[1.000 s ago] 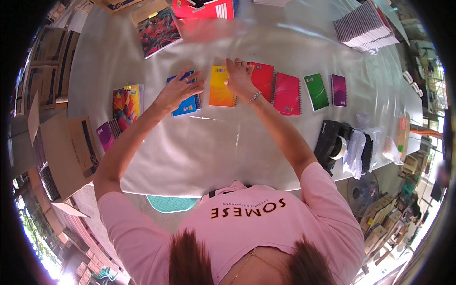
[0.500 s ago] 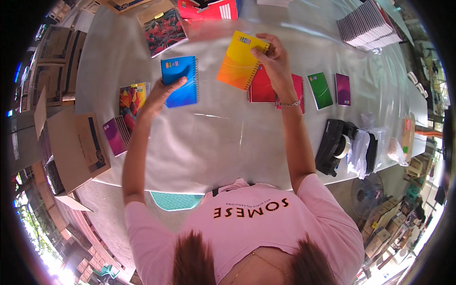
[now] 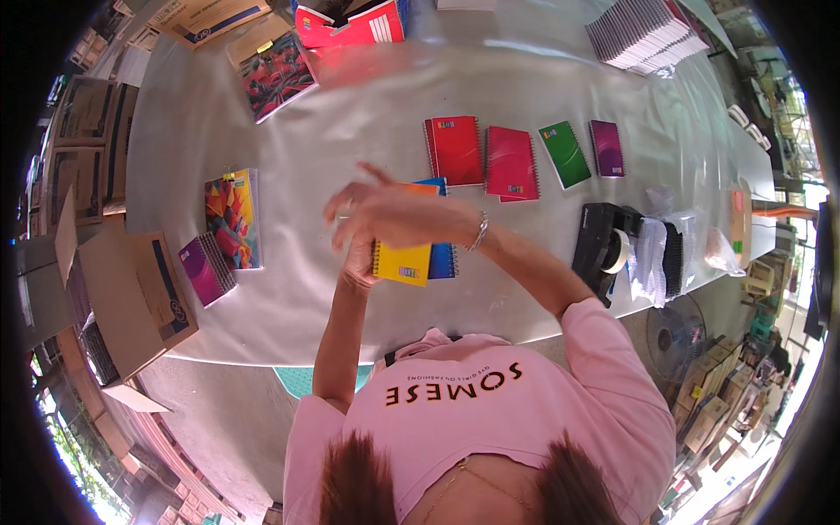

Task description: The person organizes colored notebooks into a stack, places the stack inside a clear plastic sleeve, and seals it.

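A yellow-orange spiral notebook [image 3: 404,266] lies over a blue spiral notebook [image 3: 443,261], whose right edge and coil stick out beside it. The yellow one's coil faces left, the blue one's right. My left hand [image 3: 359,261] grips the pair at their left edge, its fingers partly hidden. Across the top of them sweeps my right hand [image 3: 398,217], blurred, with its fingers spread and a bracelet at the wrist. Farther right on the table are red notebooks [image 3: 455,150], pink-red notebooks [image 3: 510,162], a green notebook [image 3: 564,154] and a purple notebook [image 3: 607,149].
At the left are a purple notebook stack [image 3: 207,269], a colourful patterned notebook [image 3: 234,219] and an open carton [image 3: 140,293]. A black tape dispenser [image 3: 599,249] stands right, beside plastic-wrapped items [image 3: 652,262]. Notebook piles [image 3: 643,39] and a red box [image 3: 350,26] sit far back.
Both hands have come together nearer my body. The yellow notebook has been turned end for end and laid over the blue one. My right hand has crossed leftward, its fingers now spread.
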Motion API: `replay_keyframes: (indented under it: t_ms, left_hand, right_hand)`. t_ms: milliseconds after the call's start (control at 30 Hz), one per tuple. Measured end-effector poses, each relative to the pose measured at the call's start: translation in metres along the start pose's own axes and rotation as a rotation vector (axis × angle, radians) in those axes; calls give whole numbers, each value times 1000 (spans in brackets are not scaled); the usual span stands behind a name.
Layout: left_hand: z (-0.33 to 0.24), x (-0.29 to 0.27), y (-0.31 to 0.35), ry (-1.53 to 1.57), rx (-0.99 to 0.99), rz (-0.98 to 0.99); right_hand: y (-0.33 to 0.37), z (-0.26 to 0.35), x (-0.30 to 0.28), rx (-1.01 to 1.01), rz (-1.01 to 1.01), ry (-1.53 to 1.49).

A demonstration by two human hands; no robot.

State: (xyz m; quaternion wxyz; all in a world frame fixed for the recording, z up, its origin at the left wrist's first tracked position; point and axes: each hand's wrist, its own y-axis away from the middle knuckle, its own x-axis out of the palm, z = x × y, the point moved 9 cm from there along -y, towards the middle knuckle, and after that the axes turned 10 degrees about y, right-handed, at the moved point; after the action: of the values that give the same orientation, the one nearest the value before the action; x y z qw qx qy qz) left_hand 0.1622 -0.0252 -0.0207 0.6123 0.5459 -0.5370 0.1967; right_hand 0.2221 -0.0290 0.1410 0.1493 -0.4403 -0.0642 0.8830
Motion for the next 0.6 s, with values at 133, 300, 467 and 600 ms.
replay_keyframes:
  t_ms: [133, 300, 467, 600]
  left_hand:
    - [7, -9, -1, -119, -78, -99]
    - [-9, -5, -4, -149, 64, -226]
    - [-30, -4, -8, -304, 226, -257]
    - [-44, -5, -8, -270, 363, -287]
  right_hand:
    - [70, -138, -38, 653, -369, 327]
    - [105, -194, -5, 709, 94, 381]
    - [86, -223, -14, 756, 394, 361]
    - [91, -206, -59, 679, 206, 213]
